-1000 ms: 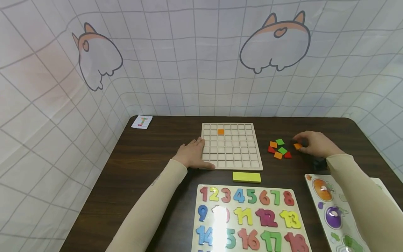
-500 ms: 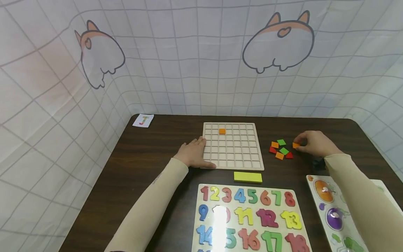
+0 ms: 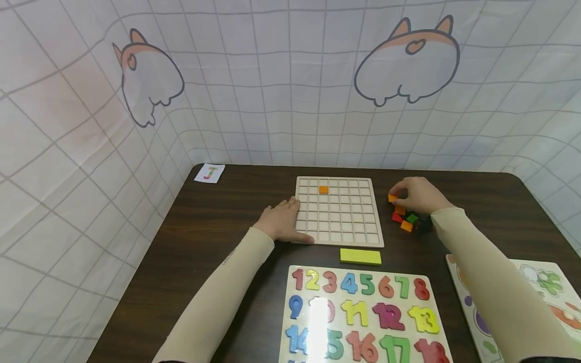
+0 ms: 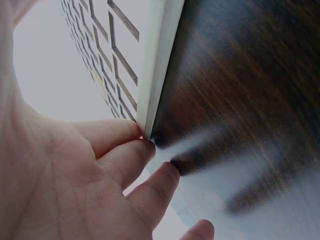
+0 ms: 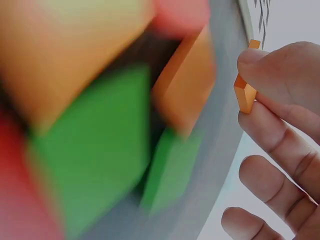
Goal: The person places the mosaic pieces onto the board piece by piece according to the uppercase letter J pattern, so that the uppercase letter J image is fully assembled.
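A pale wooden grid board lies on the dark table with one orange square tile in its upper part. My left hand rests at the board's left edge, fingers spread; the left wrist view shows fingertips against the pale rim. To the right of the board, my right hand pinches an orange tile between thumb and fingers. It is above loose tiles: orange, red and green, some hidden by the hand.
A yellow block lies just below the grid board. Nearer stands a number puzzle board, and a vegetable puzzle board lies partly under the right sleeve. A card with a coloured J is at the far left corner.
My right hand has lifted the orange tile and carried it left, over the loose tiles. The left hand stays at the board's edge. The view has shifted slightly.
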`<control>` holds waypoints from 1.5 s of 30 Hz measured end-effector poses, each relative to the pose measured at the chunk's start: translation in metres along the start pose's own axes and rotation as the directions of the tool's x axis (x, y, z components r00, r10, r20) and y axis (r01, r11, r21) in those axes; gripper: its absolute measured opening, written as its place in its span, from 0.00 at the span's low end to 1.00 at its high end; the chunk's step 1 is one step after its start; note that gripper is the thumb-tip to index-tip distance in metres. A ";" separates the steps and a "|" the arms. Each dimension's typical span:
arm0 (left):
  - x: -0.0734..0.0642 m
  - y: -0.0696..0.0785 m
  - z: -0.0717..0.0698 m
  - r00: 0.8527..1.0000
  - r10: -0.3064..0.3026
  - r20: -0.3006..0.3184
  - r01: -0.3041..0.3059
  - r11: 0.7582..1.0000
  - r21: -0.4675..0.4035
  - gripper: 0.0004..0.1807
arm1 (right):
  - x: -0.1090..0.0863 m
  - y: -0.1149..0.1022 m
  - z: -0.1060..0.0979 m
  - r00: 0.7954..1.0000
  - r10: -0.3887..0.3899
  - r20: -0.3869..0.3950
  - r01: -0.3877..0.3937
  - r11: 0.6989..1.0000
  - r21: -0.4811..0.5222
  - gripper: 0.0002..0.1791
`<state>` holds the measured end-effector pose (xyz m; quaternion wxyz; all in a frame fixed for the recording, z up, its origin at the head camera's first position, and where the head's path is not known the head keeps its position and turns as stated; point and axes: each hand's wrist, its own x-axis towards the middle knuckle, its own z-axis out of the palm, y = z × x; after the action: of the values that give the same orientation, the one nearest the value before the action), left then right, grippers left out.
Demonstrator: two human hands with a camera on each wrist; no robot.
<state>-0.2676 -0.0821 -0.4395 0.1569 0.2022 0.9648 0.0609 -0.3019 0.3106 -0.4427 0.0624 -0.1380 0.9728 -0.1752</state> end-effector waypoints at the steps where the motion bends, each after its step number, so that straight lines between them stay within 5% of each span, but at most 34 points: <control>1: 0.000 0.000 0.000 1.000 -0.001 0.000 0.001 1.000 -0.003 0.67 | 0.005 -0.005 0.002 1.000 -0.006 -0.001 0.006 1.000 0.007 0.16; 16: 0.000 -0.001 0.000 1.000 -0.009 0.001 0.009 1.000 0.000 0.67 | 0.057 -0.063 0.029 1.000 -0.014 -0.004 0.014 0.995 0.097 0.15; 30: 0.003 -0.001 0.002 1.000 -0.011 -0.008 0.011 1.000 0.005 0.67 | 0.079 -0.080 0.035 0.998 -0.061 -0.008 0.062 0.993 0.100 0.15; 45: 0.001 -0.002 0.000 1.000 -0.013 -0.004 0.013 1.000 0.002 0.67 | 0.078 -0.074 0.036 0.998 -0.063 -0.002 0.062 0.987 0.151 0.18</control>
<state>-0.2692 -0.0832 -0.4400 0.1553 0.1961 0.9664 0.0592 -0.3521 0.2096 -0.4553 0.0686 -0.1636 0.9518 -0.2502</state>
